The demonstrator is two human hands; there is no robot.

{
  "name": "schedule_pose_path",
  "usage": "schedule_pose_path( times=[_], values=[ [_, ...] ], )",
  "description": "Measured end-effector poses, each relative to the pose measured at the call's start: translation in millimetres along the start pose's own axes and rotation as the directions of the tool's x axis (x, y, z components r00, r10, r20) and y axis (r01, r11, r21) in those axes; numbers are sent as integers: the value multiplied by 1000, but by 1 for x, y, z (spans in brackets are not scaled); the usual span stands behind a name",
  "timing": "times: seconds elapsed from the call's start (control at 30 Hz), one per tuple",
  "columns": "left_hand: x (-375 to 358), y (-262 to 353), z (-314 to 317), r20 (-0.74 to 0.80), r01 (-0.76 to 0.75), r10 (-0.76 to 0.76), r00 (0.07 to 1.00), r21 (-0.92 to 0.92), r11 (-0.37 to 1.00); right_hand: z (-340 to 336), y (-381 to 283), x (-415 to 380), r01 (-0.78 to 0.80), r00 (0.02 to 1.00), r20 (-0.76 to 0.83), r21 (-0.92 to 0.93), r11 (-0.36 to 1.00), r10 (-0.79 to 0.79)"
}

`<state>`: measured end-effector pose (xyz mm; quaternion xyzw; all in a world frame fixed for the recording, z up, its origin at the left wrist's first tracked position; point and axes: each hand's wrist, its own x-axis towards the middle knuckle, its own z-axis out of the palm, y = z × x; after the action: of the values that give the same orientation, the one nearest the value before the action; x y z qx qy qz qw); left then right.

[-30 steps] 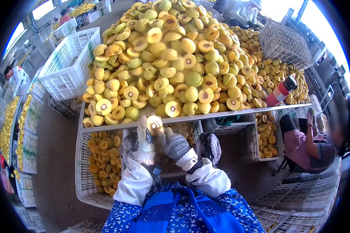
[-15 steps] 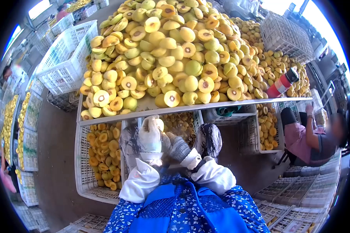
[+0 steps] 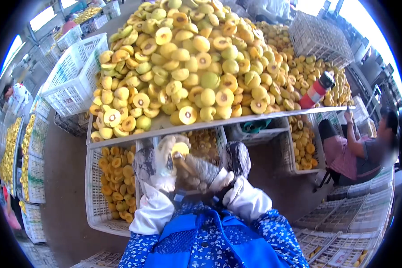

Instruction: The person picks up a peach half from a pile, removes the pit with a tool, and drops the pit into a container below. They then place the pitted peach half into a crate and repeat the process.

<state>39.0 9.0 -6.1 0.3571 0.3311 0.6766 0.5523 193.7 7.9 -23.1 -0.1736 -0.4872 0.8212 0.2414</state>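
Note:
A yellow peach half (image 3: 180, 148) sits in my gloved left hand (image 3: 166, 154), its cut face showing and my fingers wrapped around it. Close against the fruit is my right hand (image 3: 200, 172), in a grey glove and blurred by motion. Its fingers look closed, pointing at the peach half; a small dark tip shows at the fruit, but I cannot make out what the hand holds. Both hands are above my knees, just below the near edge of the metal table (image 3: 165, 129). A large heap of peach halves (image 3: 183, 67) lies on it, several with stones showing.
Below the table, a white crate (image 3: 94, 196) of peach halves stands at left, another crate (image 3: 295, 156) at right. A red bottle (image 3: 316, 91) leans on the heap. White baskets stand on the table's left (image 3: 73, 76) and right (image 3: 321, 40). A person (image 3: 366, 152) sits at right.
My left hand has tilted, so the peach half's cut face shows more. My right hand has turned toward it. The view has shifted slightly.

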Motion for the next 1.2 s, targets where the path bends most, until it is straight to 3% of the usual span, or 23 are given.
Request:
schedule_pose_path(
  times=[0.03, 0.07, 0.1, 0.13, 0.17, 0.2, 0.23, 0.27, 0.3, 0.37, 0.43, 0.47, 0.5, 0.53, 0.57, 0.6, 0.67, 0.8, 0.9, 0.93, 0.97, 1.07, 1.2],
  values=[
    [3, 5, -2, 1, 128, -130, 992, 149, 980, 6, -7, -6, -171, 982, -22, 327, 929, 188],
    [3, 12, -1, -25, 258, -263, 964, 295, 920, 3, -14, -11, -210, 977, 111, 399, 892, 180],
    [-1, 14, 5, 36, 140, -182, 983, 499, 855, -39, 57, 7, -175, 983, 9, 322, 931, 182],
    [-2, 14, 2, 229, -84, -126, 965, 727, 681, -80, 125, 25, -155, 979, -94, 235, 960, 181],
    [-5, 14, 3, 205, -39, -162, 965, 726, 686, -62, 86, 14, -115, 992, -55, -63, 991, 112],
    [-5, 14, 7, 186, -2, -192, 964, 723, 690, -43, 44, 0, -161, 987, -25, -150, 975, 159],
    [-4, 10, 7, 89, 161, -239, 967, 513, 843, -24, 2, -13, -199, 978, 5, -240, 950, 206],
    [-5, 4, 7, 17, 296, -309, 951, 247, 923, -11, -16, -22, -356, 933, 20, -119, 927, 361],
    [-11, 14, 16, -71, 391, -386, 920, 80, 917, 14, -28, -28, -436, 900, 124, 249, 865, 418],
    [-11, 2, 7, -173, 374, -440, 881, -313, 873, 28, 20, -22, -149, 968, -134, 374, 916, 212],
    [-9, -1, -14, -254, 261, -443, 860, -527, 809, 29, 47, -13, -24, 987, -108, 628, 778, 117],
    [-12, 18, -22, -467, 149, -232, 853, -208, 967, 26, 57, -10, -26, 992, -69, 702, 712, 105],
    [-13, 21, -53, -513, 82, 68, 856, 263, 961, 21, 55, -9, -98, 977, -69, 700, 708, 204],
    [-13, 32, -80, -455, 63, 305, 837, 633, 772, 22, 35, -10, -244, 898, -151, 613, 751, 414],
    [-12, 42, -116, -302, 191, 448, 842, 942, 276, 4, 53, -10, -333, 798, -230, 601, 727, 557],
    [-13, 69, -118, -173, 147, 460, 871, 985, 92, -5, 65, -14, -276, 839, -233, 595, 755, 491],
    [4, 108, -123, 30, 113, 480, 877, 957, -266, -2, 58, -17, -293, 812, -342, 461, 838, 473],
    [128, 179, -116, 332, -88, 638, 695, 919, -383, -12, 29, 20, -298, 820, -480, 109, 948, 313],
    [231, 219, -105, 212, 52, 450, 868, 861, -506, -39, 45, 32, -186, 847, -516, -66, 980, 126],
    [256, 230, -100, 116, 83, 332, 936, 844, -530, -48, 58, 34, -188, 821, -554, -35, 982, 137],
    [285, 230, -111, 146, 49, 271, 951, 796, -603, -49, 56, 36, -239, 785, -587, 7, 971, 197],
    [324, 216, -125, -13, 2, -20, 1000, 882, -472, -53, 69, 37, -341, 716, -640, 30, 940, 280],
    [308, 184, -135, 146, -99, 132, 980, 944, -315, -29, 56, 45, -451, 735, -637, -207, 868, 230]
  ],
)
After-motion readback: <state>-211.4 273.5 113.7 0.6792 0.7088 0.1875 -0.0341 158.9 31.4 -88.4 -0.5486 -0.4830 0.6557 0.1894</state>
